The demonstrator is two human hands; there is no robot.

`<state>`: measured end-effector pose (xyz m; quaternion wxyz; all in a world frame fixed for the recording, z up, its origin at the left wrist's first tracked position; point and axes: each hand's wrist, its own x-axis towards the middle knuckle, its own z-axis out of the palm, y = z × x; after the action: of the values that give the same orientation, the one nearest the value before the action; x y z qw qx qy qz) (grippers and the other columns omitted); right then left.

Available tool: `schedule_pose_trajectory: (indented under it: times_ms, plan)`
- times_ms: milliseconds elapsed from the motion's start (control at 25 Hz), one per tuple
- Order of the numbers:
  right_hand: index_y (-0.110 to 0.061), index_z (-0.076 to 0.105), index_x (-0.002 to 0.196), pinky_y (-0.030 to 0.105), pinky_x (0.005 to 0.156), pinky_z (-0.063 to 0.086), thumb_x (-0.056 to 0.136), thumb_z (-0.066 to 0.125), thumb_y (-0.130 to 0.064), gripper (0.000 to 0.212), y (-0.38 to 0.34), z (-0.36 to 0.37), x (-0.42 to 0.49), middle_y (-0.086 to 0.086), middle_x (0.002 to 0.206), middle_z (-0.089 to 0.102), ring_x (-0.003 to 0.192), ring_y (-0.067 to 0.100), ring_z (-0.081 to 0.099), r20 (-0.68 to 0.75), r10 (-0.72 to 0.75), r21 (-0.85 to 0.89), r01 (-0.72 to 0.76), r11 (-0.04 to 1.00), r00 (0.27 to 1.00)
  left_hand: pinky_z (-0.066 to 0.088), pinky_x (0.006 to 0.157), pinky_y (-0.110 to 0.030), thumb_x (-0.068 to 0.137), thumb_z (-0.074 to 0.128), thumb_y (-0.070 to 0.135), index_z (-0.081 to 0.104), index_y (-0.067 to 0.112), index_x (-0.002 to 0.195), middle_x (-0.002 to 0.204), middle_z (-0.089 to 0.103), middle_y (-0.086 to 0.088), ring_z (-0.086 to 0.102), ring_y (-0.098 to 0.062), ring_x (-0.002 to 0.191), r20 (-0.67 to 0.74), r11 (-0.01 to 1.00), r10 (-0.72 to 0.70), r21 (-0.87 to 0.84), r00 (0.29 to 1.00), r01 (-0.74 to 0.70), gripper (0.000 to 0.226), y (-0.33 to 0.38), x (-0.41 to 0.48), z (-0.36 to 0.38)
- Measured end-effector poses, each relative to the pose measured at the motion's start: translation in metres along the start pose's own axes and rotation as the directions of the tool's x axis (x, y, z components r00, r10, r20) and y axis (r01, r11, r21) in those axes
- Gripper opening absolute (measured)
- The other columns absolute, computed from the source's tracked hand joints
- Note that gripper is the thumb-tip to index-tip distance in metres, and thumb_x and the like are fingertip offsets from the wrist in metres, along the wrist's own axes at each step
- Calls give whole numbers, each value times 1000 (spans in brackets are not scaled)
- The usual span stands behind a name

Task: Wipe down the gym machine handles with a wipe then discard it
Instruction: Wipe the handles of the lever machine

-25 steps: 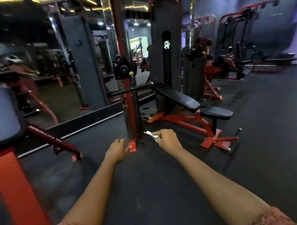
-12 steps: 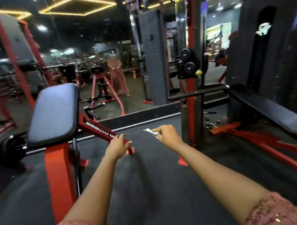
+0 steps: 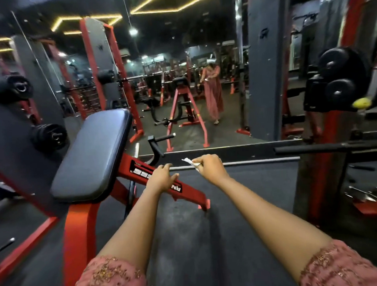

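Note:
My right hand (image 3: 210, 166) pinches a small crumpled white wipe (image 3: 189, 161), held out in front of me at waist height. My left hand (image 3: 162, 176) hangs beside it with relaxed fingers and holds nothing. Just beyond the left hand stands a red machine with a black padded rest (image 3: 93, 155). Its black curved handle (image 3: 155, 144) sticks up behind the red beam, a short way ahead of both hands. A long black bar handle (image 3: 326, 147) runs in from the right at about hand height.
A wall mirror (image 3: 203, 99) ahead reflects a person in a pink dress and more red machines. A red upright (image 3: 325, 137) with black weight plates (image 3: 340, 71) stands at the right. Dark rubber floor (image 3: 187, 240) lies under my arms. Loose metal bars (image 3: 367, 194) lie low right.
My view has swung left, from the flat bench and upright to the padded red machine and mirror. Both hands keep their pose, the right one still pinching the wipe.

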<state>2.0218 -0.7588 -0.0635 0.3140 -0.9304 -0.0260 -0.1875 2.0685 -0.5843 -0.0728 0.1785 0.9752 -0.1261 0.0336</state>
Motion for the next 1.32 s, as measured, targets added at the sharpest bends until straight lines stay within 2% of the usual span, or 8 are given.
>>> schedule_pose_trajectory:
  times_ms: [160,480,720,840,960,1040,1160,1320]
  plan:
    - [-20,68,109,29,90,44,84,53,-9,32,33,25,113,7,113,67,107,29,60,39,-10,9,9,1000,999,36,105,-35,92,53,35,39,5,137,139,44,-19,44,-33,127,2,999,-40,-28,999,40,57,-13,115,14]
    - [-18,68,109,26,85,42,84,54,-9,31,102,86,316,9,113,67,106,28,59,86,-35,20,34,999,996,37,103,-37,92,52,37,41,9,135,130,49,-19,47,-34,122,-17,990,-137,-48,990,136,53,-53,321,45]
    - [-21,69,108,23,77,41,85,53,-10,30,150,172,451,6,111,68,105,25,60,213,-82,93,63,994,974,38,97,-37,91,54,34,44,5,131,131,51,-19,47,-34,121,-46,946,-299,-149,953,289,50,-121,450,92]
    - [-22,69,108,23,85,43,84,54,-12,30,167,216,525,4,114,67,110,23,59,315,-109,107,79,991,943,40,99,-36,90,56,33,43,6,133,133,52,-18,48,-33,123,-17,876,-435,-239,900,419,52,-153,497,118]
    - [-19,69,108,27,86,43,84,54,-13,28,173,261,588,10,112,67,110,28,58,397,-157,107,124,986,904,35,100,-34,91,55,32,40,5,135,134,50,-20,46,-32,125,23,791,-552,-305,834,531,54,-179,532,143]
    - [-17,69,108,27,87,44,85,53,-11,29,175,289,612,9,113,67,110,26,59,455,-146,148,87,985,879,34,99,-33,92,55,31,37,5,137,135,49,-20,47,-31,125,50,720,-615,-371,787,586,55,-191,548,158]
    - [-19,69,107,33,90,49,85,52,-10,29,179,336,652,6,113,68,109,24,60,521,-141,179,53,982,842,34,95,-28,93,53,29,34,6,139,132,51,-18,48,-30,123,102,544,-724,-525,682,655,55,-210,584,184]
    - [-16,68,109,28,89,46,86,53,-9,28,170,387,695,8,113,67,109,24,59,579,-169,154,97,983,798,35,96,-28,94,52,26,32,7,141,133,51,-19,48,-30,124,185,350,-786,-654,591,670,55,-238,624,211]
